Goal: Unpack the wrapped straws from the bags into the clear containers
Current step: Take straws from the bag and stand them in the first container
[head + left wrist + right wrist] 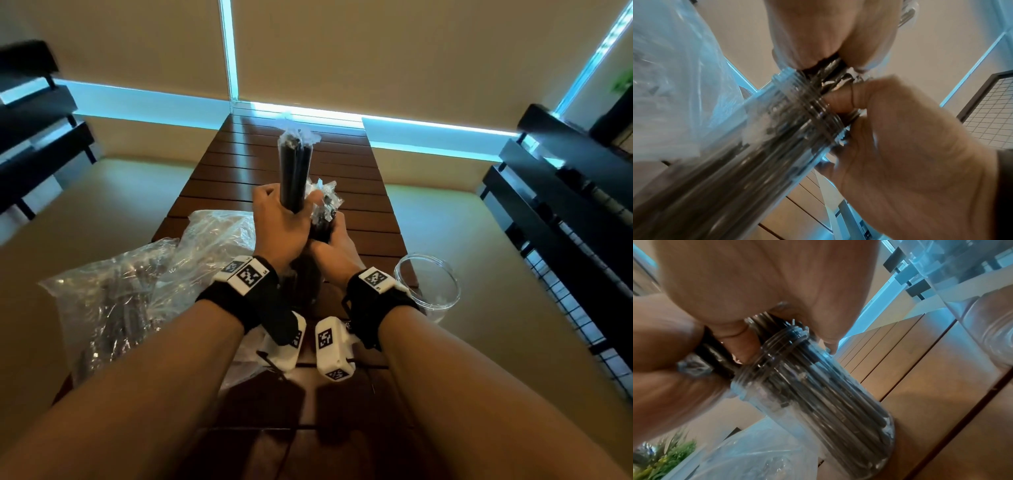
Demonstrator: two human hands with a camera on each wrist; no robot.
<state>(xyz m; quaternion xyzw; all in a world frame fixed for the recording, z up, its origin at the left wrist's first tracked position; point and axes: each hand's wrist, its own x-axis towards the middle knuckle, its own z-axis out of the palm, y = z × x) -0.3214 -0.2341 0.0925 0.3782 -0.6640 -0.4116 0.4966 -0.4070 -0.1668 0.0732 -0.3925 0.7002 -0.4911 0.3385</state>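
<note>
Straws (295, 171), black and wrapped in clear film, stand as an upright bundle in the head view, the left hand (284, 222) clenched round them and the right hand (334, 236) grasping a second bunch just beside it at mid worktop (359, 212), with crumpled bags (137, 281) still holding straws by the left edge and an empty clear container (430, 286) at the right edge. From the left wrist, both fists close on straws at the threaded mouth of a jar (789, 110). From the right wrist that jar (818, 402) stands on the worktop already packed nearly full, so I judge one container almost done, another and the bagged straws left.
</note>
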